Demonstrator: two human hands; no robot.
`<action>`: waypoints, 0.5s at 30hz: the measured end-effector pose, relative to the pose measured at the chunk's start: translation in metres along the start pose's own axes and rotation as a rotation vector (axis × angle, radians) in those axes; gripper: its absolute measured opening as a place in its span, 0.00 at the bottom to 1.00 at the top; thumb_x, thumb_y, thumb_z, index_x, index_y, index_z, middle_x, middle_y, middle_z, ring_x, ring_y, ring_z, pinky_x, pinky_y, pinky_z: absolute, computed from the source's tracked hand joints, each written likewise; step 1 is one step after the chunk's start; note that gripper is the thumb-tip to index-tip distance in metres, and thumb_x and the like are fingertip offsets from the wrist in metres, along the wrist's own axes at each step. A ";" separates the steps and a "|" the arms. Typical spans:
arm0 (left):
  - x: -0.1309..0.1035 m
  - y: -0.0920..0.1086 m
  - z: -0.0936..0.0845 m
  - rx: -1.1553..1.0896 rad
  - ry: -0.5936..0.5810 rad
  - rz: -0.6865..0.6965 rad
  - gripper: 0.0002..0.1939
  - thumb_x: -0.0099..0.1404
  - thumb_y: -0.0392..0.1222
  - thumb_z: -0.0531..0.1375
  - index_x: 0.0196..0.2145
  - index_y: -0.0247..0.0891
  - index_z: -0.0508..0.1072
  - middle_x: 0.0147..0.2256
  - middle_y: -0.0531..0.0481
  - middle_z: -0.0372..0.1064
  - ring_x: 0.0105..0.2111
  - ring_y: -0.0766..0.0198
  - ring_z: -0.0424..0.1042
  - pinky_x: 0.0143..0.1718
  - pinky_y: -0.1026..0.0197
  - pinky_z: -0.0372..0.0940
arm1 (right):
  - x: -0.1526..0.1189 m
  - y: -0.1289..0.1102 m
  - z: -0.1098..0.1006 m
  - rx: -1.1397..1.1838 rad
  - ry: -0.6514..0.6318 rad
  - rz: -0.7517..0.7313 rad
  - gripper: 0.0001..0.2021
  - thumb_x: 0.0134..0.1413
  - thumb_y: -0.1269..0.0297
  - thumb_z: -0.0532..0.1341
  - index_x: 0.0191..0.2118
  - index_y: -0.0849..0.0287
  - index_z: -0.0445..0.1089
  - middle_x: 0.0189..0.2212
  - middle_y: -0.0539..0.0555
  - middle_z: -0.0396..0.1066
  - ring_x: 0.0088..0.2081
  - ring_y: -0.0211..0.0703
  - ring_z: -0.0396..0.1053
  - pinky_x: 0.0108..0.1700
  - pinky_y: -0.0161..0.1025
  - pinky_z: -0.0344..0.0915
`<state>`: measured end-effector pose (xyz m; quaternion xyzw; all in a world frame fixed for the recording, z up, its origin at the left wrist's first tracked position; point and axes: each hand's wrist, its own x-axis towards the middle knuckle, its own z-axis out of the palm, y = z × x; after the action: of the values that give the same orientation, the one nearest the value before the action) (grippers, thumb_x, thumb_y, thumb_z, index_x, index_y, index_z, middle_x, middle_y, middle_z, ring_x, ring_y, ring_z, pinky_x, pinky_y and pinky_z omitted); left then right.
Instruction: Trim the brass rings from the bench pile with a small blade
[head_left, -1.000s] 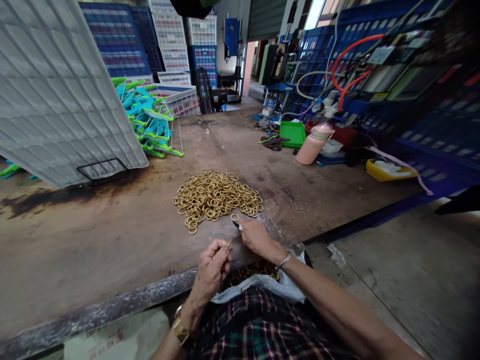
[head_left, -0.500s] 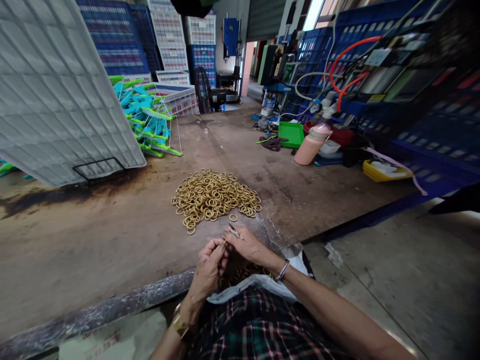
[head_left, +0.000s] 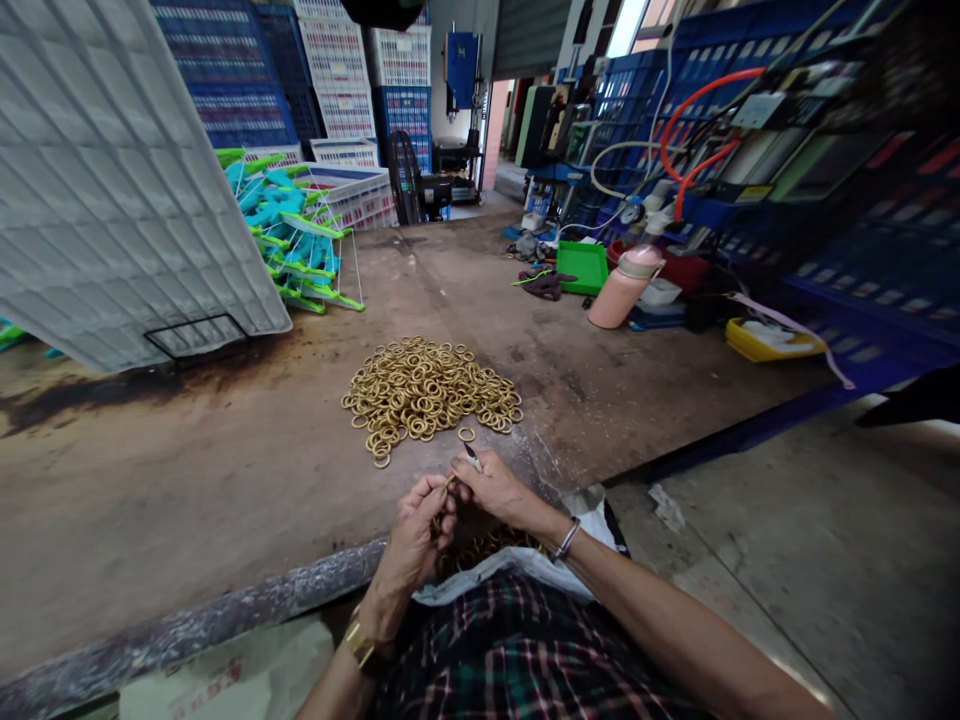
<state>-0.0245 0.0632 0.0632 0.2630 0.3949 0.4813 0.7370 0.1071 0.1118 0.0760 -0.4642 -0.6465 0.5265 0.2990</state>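
Note:
A heap of brass-coloured rings (head_left: 427, 390) lies on the brown table (head_left: 285, 470), with one loose ring (head_left: 466, 435) at its near side. Below the heap, my left hand (head_left: 421, 520) pinches a ring (head_left: 450, 481) between thumb and finger. My right hand (head_left: 491, 488) is close beside it, fingers closed round a small pointed tool (head_left: 472, 457) whose dark tip points up and away. The fingertips of both hands nearly meet at the ring. More rings (head_left: 487, 548) lie in an open white bag (head_left: 510, 570) on my lap, under the hands.
A white ribbed crate (head_left: 135, 190) stands at the left, with green and blue plastic pieces (head_left: 300, 240) behind it. Toward the right are a pink bottle (head_left: 626, 290), a green tray (head_left: 582, 267), a yellow tray (head_left: 772, 342) and a machine with orange hoses (head_left: 667, 150).
The fingers of my right hand have shifted slightly and the tool stands a little more upright. More of the ring between my hands shows. The heap is unchanged.

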 end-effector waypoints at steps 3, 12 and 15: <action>0.001 0.000 0.000 -0.010 0.007 -0.004 0.15 0.53 0.50 0.61 0.29 0.36 0.65 0.24 0.56 0.59 0.16 0.77 0.54 0.14 0.73 0.45 | 0.000 0.000 -0.001 -0.022 0.011 -0.017 0.18 0.55 0.60 0.48 0.17 0.60 0.58 0.14 0.45 0.56 0.19 0.30 0.53 0.24 0.29 0.52; 0.000 -0.001 0.003 0.045 0.105 0.025 0.16 0.52 0.51 0.61 0.29 0.36 0.64 0.22 0.58 0.59 0.15 0.77 0.53 0.14 0.73 0.44 | -0.002 0.003 0.002 -0.155 0.029 -0.052 0.13 0.53 0.62 0.51 0.21 0.60 0.59 0.17 0.44 0.58 0.21 0.31 0.54 0.23 0.29 0.49; -0.001 -0.002 0.003 0.095 0.159 0.026 0.17 0.51 0.53 0.61 0.29 0.36 0.64 0.21 0.58 0.59 0.15 0.77 0.53 0.14 0.73 0.44 | -0.002 0.001 0.003 -0.191 0.019 -0.063 0.12 0.53 0.63 0.52 0.22 0.60 0.60 0.17 0.44 0.57 0.21 0.31 0.53 0.24 0.29 0.49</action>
<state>-0.0208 0.0617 0.0634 0.2637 0.4713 0.4908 0.6837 0.1054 0.1085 0.0739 -0.4751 -0.7052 0.4484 0.2756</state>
